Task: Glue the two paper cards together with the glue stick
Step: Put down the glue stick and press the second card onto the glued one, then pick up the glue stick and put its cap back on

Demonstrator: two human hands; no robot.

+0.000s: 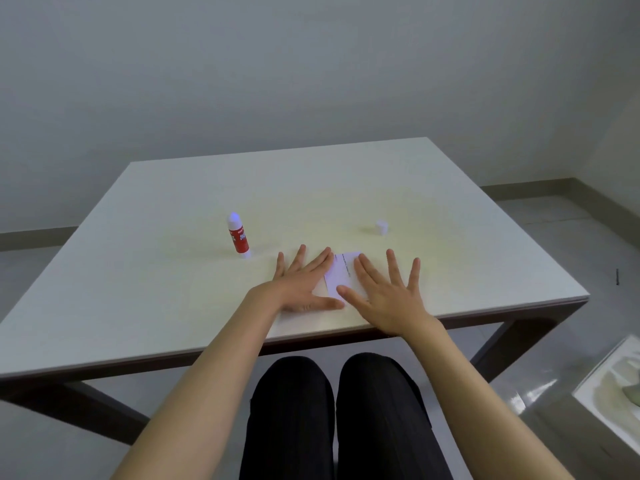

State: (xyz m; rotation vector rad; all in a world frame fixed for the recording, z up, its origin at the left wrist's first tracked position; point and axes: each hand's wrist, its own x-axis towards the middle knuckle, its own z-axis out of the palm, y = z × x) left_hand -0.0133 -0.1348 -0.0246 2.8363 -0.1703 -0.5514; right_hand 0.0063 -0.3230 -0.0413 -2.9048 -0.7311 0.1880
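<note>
Both hands flat and spread on the pale square tabletop point(173, 237), gripping nothing. Left hand point(304, 282) palm down with fingers fanned, forefinger side and thumb resting on the left edge of the small white paper card with a line of fine print point(341, 275). Right hand point(384, 296) likewise splayed, thumb and forefinger lying over the card's right and near edges. Only one white rectangle visible between the hands; probably the two cards stacked and being pressed together, though a second sheet cannot be told apart from the first. Flat palms rather than pinching fingers: most likely to spread pressure so the glued faces bond without sliding.

Red-and-white glue stick point(238, 237) standing upright to the left, well apart from the hands, uncapped, with a bluish glue tip showing at the top. Small white cap point(381, 227) set down alone on the far right, near the card but not touching it. Both parked out of the pressing zone, presumably to keep it clear.

No containers on the table.
</note>
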